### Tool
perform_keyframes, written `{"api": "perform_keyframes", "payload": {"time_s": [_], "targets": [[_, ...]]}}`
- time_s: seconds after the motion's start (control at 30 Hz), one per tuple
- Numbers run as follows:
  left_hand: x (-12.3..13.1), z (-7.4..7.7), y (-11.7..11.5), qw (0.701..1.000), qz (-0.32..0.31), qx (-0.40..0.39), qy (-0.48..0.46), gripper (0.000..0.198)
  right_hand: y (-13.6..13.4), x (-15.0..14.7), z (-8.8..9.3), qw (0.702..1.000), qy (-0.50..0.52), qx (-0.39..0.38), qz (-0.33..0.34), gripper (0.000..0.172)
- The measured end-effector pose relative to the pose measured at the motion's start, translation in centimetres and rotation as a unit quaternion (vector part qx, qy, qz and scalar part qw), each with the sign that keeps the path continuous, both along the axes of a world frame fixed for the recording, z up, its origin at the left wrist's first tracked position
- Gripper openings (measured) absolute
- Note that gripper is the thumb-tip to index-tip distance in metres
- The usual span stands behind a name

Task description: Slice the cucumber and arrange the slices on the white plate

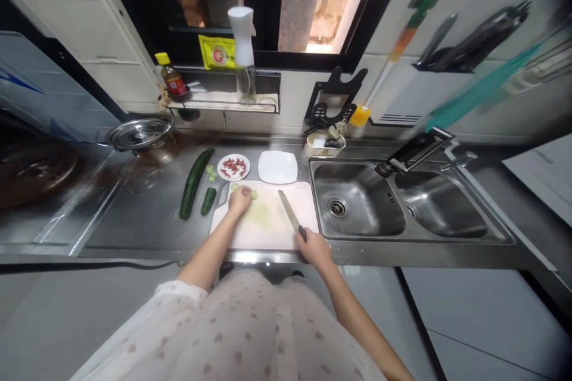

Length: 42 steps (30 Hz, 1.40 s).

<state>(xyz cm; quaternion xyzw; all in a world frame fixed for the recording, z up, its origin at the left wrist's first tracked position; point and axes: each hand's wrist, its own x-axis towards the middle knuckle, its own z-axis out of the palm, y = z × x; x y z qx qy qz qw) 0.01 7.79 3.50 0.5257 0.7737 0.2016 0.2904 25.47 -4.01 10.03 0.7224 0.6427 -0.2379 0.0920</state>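
Observation:
A white cutting board [304, 205] lies on the steel counter in front of me. My left hand [240, 199] rests closed at the board's far left, over pale green cucumber slices [254, 194]. My right hand [313, 246] grips the dark handle of a knife [289, 214], whose blade lies over the board pointing away from me. A whole cucumber [193, 181] and a short cut cucumber piece [208, 200] lie on the counter left of the board, with a few slices [211, 173] beside them.
Behind the board stand a small plate of chopped red pieces [233, 167] and a bare white square plate [277, 167]. A double sink [357, 202] with a faucet [415, 152] is to the right. A lidded pot [140, 134] and a shelf of bottles [223, 101] are at the back left.

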Motion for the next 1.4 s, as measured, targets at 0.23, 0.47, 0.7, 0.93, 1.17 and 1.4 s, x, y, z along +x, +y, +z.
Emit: {"api": "perform_keyframes", "payload": {"time_s": [0.23, 0.47, 0.7, 0.93, 1.17, 1.4], "targets": [[1.8, -0.9, -0.8, 0.985, -0.171, 0.002, -0.012, 0.026, -0.4, 0.3, 0.3, 1.0, 0.007, -0.012, 0.018, 0.036], [1.7, -0.5, -1.0, 0.985, -0.167, 0.035, 0.036, 0.025, -1.9, -0.5, 1.3, 0.999, 0.014, -0.009, 0.051, 0.034], [1.9, -0.6, -1.1, 0.988, -0.142, 0.02, 0.058, 0.02, -2.1, -1.2, 1.7, 0.996, -0.001, -0.014, 0.092, 0.034], [1.8, -1.4, -0.8, 0.989, -0.136, 0.011, 0.063, 0.021, -2.0, -1.3, 1.8, 0.995, 0.002, -0.018, 0.1, 0.033], [1.9, -1.6, -0.7, 0.989, -0.13, 0.007, 0.066, 0.02, -1.7, -1.4, 1.4, 0.995, 0.001, -0.026, 0.098, 0.035], [1.8, -1.3, -0.7, 0.99, -0.13, 0.003, 0.061, 0.02, -1.5, -1.3, 1.1, 0.992, -0.011, -0.019, 0.121, 0.036]]}}
